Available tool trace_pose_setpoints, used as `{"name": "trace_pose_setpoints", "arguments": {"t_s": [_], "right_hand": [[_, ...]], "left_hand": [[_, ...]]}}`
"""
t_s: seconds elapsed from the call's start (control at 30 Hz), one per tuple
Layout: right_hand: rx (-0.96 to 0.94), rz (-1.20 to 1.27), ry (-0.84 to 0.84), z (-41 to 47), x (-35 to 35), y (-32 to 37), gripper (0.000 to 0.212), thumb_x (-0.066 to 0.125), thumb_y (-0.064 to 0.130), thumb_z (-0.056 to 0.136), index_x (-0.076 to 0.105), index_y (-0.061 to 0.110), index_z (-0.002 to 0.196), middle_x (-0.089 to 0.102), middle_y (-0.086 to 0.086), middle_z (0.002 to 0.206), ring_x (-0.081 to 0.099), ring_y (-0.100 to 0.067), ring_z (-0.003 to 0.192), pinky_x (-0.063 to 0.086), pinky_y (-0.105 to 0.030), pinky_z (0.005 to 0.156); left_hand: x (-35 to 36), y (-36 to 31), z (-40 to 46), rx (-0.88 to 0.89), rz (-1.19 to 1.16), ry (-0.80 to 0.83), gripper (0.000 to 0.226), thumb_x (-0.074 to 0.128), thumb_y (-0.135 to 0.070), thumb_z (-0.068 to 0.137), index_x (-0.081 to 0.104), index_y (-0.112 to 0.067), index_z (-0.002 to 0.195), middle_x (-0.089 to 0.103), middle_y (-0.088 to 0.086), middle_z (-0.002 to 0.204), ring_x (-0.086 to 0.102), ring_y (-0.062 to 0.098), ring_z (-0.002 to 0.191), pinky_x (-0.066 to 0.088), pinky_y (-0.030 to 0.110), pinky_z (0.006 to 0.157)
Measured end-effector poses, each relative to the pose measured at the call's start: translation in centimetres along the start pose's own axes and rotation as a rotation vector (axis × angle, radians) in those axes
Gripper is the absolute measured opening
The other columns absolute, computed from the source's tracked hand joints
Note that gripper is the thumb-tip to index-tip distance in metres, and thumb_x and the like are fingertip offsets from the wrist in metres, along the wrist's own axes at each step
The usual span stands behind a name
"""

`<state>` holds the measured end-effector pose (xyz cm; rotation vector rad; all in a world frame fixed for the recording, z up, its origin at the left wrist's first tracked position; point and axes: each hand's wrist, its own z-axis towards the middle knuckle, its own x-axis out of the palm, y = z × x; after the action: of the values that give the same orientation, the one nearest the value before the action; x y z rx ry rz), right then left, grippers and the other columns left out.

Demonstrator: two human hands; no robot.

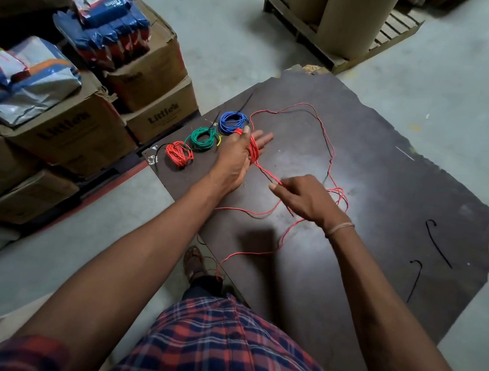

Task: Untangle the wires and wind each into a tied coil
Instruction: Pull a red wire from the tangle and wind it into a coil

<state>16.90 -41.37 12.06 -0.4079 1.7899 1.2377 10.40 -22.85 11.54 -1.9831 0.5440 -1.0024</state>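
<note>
Head view looks down on a big dark counter (386, 174) with rough edges. Brown cardboard boxes (73, 129) are stacked to the left of it, and two of them say "Little's" in dark letters. Soft packs (103, 22) in blue, white and red lie on top of the boxes; their writing is too blurry to read. A wooden pallet (324, 41) with big brown rolls stands at the top.

A long loose red wire (324, 133) lies in big loops across the counter and hangs off the near edge. Part of it is wound many times around the left hand (237, 155), whose fingers are held out straight and together. The right hand (307, 198) pinches the same wire between thumb and fingertips, just beside the left hand, so this grip is closed on the wire.

Three small wound coils sit in a row at the far left corner of the counter: a blue coil (233, 122), then a green coil (202, 139), then a red coil (179, 153). A thin black tie sticks out from each one. Two more black ties (437, 243) lie apart near the right edge.
</note>
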Motion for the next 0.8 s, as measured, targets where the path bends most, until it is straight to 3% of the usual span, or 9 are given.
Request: {"name": "trace_pose_setpoints", "arguments": {"t_s": [0.07,0.13,0.23,0.3,0.37,0.43,0.53,0.67,0.8], "right_hand": [[-0.043,0.013,-0.022,0.2,-2.0,0.1,0.049,0.054,0.046,0.095,0.044,0.011,0.062,0.046,-0.011,0.054,0.042,-0.026,0.053,0.035,-0.042,0.055],[-0.031,0.112,-0.023,0.5,-3.8,0.0,0.04,0.063,0.032,0.091,0.047,0.012,0.06,0.047,-0.012,0.051,0.04,-0.016,0.047,0.033,-0.034,0.052],[0.055,0.608,-0.041,1.0,-5.7,-1.0,0.031,0.063,0.013,0.091,0.052,-0.002,0.066,0.046,-0.003,0.046,0.044,-0.017,0.046,0.038,-0.029,0.051],[0.08,0.822,-0.128,1.7,-6.3,-1.9,0.029,0.058,0.007,0.09,0.049,-0.007,0.066,0.037,0.002,0.046,0.043,-0.02,0.048,0.038,-0.027,0.05],[0.107,0.88,-0.174,2.5,-6.4,-2.6,0.025,0.057,0.004,0.09,0.05,-0.001,0.066,0.036,0.003,0.046,0.043,-0.021,0.053,0.037,-0.026,0.051],[0.123,0.857,-0.189,3.3,-6.4,-3.3,0.022,0.061,0.004,0.093,0.056,-0.002,0.072,0.045,0.004,0.05,0.043,-0.021,0.054,0.037,-0.025,0.052],[0.098,0.716,-0.192,4.2,-6.1,-3.7,0.025,0.068,0.012,0.097,0.065,-0.011,0.088,0.056,-0.005,0.064,0.048,-0.012,0.058,0.039,-0.02,0.057],[0.079,0.596,-0.168,4.5,-5.1,-3.9,0.024,0.071,0.017,0.096,0.072,-0.006,0.096,0.068,-0.017,0.078,0.061,-0.011,0.07,0.051,-0.024,0.069],[0.085,0.421,-0.163,4.2,-2.9,-3.9,0.004,0.078,0.011,0.089,0.076,0.014,0.09,0.071,0.001,0.087,0.066,-0.015,0.082,0.055,-0.04,0.078]], "left_hand": [[-0.3,1.1,0.2,0.023,0.392,-0.03,0.04,0.032,-0.033,0.111,0.042,-0.001,0.131,0.057,0.017,0.138,0.073,0.02,0.107,0.05,0.043,0.104],[-0.9,2.1,0.0,0.061,0.755,0.042,0.029,0.032,-0.034,0.11,0.043,-0.007,0.113,0.067,0.015,0.12,0.074,0.022,0.097,0.051,0.039,0.097],[-1.1,2.2,-1.3,0.051,1.022,0.189,0.029,0.028,-0.032,0.112,0.04,-0.011,0.095,0.073,0.01,0.084,0.067,0.007,0.06,0.05,0.031,0.071],[-1.1,1.9,-2.2,0.015,1.064,0.253,0.045,0.026,-0.039,0.112,0.047,-0.01,0.084,0.066,0.004,0.067,0.055,0.005,0.048,0.046,0.029,0.065],[-0.7,1.3,-2.9,-0.05,1.002,0.307,0.074,0.021,-0.053,0.109,0.059,0.003,0.079,0.059,0.002,0.058,0.053,0.011,0.049,0.05,0.032,0.067],[-0.5,0.8,-3.5,-0.139,0.842,0.386,0.09,0.019,-0.06,0.106,0.064,0.017,0.094,0.051,-0.002,0.051,0.048,0.013,0.049,0.053,0.034,0.063],[-0.3,-0.3,-4.2,-0.197,0.588,0.524,0.071,0.028,-0.047,0.11,0.067,0.012,0.116,0.031,-0.004,0.049,0.033,0.012,0.048,0.044,0.027,0.052],[-0.2,-1.9,-4.3,-0.195,0.213,0.585,0.063,0.026,-0.037,0.112,0.058,0.015,0.128,0.02,-0.006,0.049,0.027,0.011,0.045,0.036,0.021,0.048],[0.6,-3.9,-4.1,-0.136,-0.037,0.538,0.06,0.023,-0.036,0.113,0.058,0.011,0.128,0.017,-0.006,0.051,0.018,0.007,0.044,0.032,0.02,0.046]]}}
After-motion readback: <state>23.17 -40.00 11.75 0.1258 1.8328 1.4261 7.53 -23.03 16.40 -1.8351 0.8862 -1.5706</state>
